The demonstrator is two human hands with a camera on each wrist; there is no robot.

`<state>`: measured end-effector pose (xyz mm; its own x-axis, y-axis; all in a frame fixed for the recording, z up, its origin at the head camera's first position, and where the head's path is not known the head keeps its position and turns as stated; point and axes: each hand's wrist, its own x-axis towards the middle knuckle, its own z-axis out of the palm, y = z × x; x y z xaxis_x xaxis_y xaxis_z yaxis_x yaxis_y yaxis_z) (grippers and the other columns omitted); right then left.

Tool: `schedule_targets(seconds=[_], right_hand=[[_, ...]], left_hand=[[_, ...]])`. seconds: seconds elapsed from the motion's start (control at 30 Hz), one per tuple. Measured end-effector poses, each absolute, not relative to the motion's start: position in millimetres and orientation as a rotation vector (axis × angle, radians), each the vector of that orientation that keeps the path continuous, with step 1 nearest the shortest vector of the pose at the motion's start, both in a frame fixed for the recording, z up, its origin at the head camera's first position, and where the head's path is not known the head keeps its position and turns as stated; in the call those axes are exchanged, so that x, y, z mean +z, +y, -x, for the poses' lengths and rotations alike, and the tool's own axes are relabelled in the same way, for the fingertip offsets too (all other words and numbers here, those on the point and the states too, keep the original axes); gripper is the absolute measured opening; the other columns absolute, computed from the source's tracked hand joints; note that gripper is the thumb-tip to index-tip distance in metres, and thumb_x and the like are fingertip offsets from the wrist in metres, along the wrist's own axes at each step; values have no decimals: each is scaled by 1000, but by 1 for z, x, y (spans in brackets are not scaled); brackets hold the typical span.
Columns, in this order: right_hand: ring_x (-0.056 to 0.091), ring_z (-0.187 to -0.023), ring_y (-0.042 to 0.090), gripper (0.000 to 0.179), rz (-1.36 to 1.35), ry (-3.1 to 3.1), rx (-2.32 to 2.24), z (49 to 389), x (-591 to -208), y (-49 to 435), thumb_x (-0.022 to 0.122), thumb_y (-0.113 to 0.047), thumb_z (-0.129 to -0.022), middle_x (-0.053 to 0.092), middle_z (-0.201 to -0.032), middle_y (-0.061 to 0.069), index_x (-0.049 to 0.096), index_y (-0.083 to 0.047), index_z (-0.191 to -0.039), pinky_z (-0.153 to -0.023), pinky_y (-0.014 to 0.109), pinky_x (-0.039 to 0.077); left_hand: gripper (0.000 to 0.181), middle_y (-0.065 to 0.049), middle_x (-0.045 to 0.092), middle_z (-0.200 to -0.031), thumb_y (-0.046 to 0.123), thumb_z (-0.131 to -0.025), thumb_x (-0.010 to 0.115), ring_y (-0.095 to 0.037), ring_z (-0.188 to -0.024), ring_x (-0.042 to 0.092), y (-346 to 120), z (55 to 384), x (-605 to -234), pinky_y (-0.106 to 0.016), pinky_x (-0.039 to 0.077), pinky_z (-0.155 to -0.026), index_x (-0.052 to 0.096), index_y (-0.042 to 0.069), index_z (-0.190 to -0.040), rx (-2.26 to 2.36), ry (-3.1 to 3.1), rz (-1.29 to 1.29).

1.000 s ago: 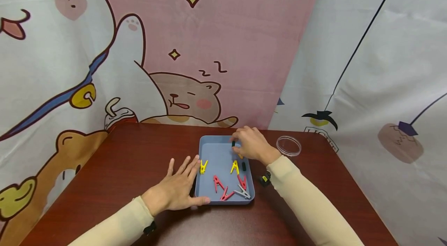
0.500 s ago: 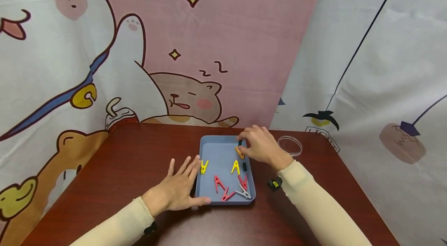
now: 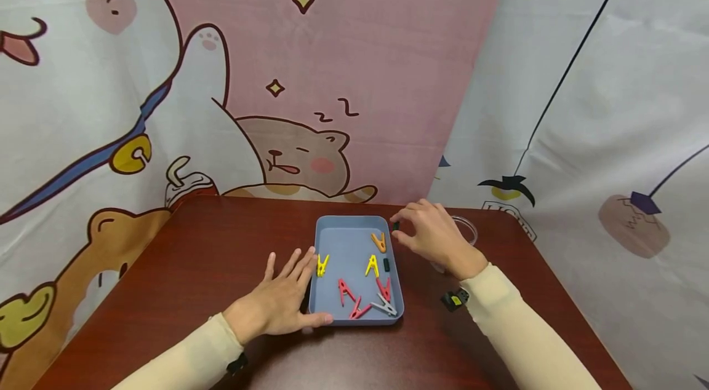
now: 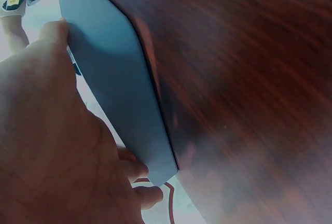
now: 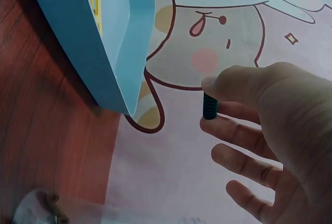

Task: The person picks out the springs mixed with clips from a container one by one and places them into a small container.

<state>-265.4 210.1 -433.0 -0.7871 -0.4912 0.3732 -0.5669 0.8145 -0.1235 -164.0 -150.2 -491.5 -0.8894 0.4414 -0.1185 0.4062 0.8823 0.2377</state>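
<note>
Between thumb and forefinger, my right hand (image 3: 434, 236) pinches a small dark green ridged cylinder (image 5: 210, 107), just outside the tray's far right corner. The other fingers are spread in the right wrist view. My left hand (image 3: 277, 301) rests against the left side of the blue-grey tray (image 3: 343, 242), fingers spread and thumb at the near edge. A similar dark cylinder (image 3: 386, 265) lies inside the tray along its right wall. Around it are an orange clothespin (image 3: 379, 243), two yellow clothespins (image 3: 373, 266), several red clothespins (image 3: 346, 290) and a grey clothespin (image 3: 384, 305).
A round clear container (image 3: 468, 229) stands right of the tray, partly hidden behind my right hand. In the right wrist view, a brownish coiled thing (image 5: 54, 206) shows inside it. A printed cartoon cloth (image 3: 354, 70) hangs behind the dark wooden table (image 3: 238, 236).
My right hand has moved rightward out of the tray with the dark cylinder pinched in it, uncovering the orange clothespin and overlapping the clear container. The left hand has stayed put.
</note>
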Motion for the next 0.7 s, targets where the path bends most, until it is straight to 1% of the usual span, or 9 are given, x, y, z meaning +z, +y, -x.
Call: schedule_targets(seconds=[0.17,0.3,0.37,0.43,0.57,0.63,0.7], right_hand=[[74,-120,31,28,-757,-2656,358,261,-432,226,94,-32,-100,87,-124,3,90,-19,-125,-107,61,58],[74,-126,34,28,-708,-2668,366,257,-430,238,93,-32,-101,87,-129,6,90,-19,-126,-108,62,57],[74,-127,34,28,-686,-2672,360,256,-429,244,93,-31,-101,87,-132,7,90,-19,-126,-107,61,57],[74,-121,33,27,-675,-2666,363,255,-430,249,94,-29,-100,87,-130,6,90,-19,-125,-102,58,57],[68,-103,25,24,-669,-2641,369,252,-432,261,94,-26,-100,86,-113,2,91,-20,-122,-89,47,51],[67,-100,24,23,-664,-2626,367,250,-433,268,94,-25,-99,86,-110,2,91,-20,-121,-86,44,49],[68,-101,25,22,-658,-2611,367,249,-434,275,95,-24,-99,87,-113,2,91,-20,-120,-83,43,51]], left_hand=[[132,-13,14,-198,94,-98,64,-44,-184,17,-150,164,-490,-86,6,-141,20,6,-187,303,2883,-652],[134,-14,14,-198,94,-97,64,-44,-184,18,-148,163,-489,-87,6,-140,20,5,-187,295,2884,-661],[134,-14,14,-198,94,-97,64,-44,-184,19,-148,162,-488,-87,7,-140,20,5,-187,292,2885,-661],[134,-14,14,-198,94,-97,64,-44,-184,18,-148,162,-488,-87,7,-140,20,5,-187,291,2883,-659],[134,-14,13,-198,95,-98,63,-45,-184,18,-149,161,-489,-87,7,-140,19,5,-187,297,2878,-654],[134,-14,13,-198,94,-98,64,-45,-184,18,-149,161,-490,-87,7,-140,19,5,-187,302,2879,-655],[134,-15,14,-198,94,-98,65,-45,-183,19,-149,161,-490,-88,7,-139,20,5,-187,308,2885,-662]])
